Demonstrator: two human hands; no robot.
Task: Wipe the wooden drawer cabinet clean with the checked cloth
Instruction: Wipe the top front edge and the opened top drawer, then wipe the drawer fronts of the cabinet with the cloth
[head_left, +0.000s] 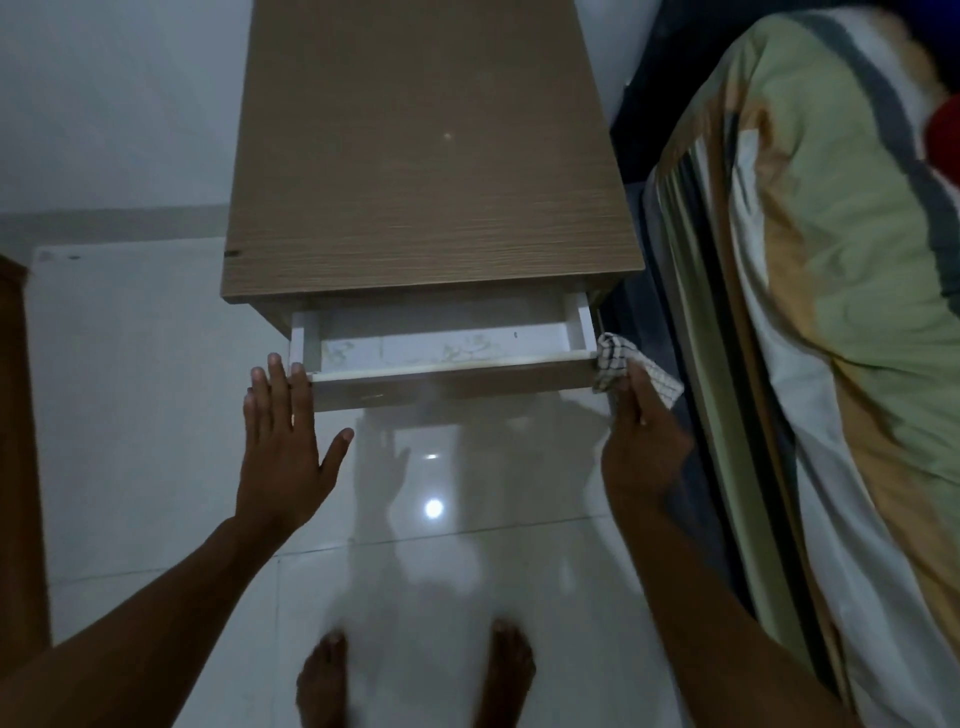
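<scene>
Our right hand (641, 447) grips the checked cloth (615, 358) at the open drawer (447, 387)'s right corner; our left hand (283, 441), fingers straight, meets its left end.

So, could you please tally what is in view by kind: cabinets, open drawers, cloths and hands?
Brown wood-grain drawer cabinet: 1
Open white-lined drawer: 1
White checked cloth with dark lines: 1
Bare hands: 2 (left hand, right hand)
Total: 5
</scene>
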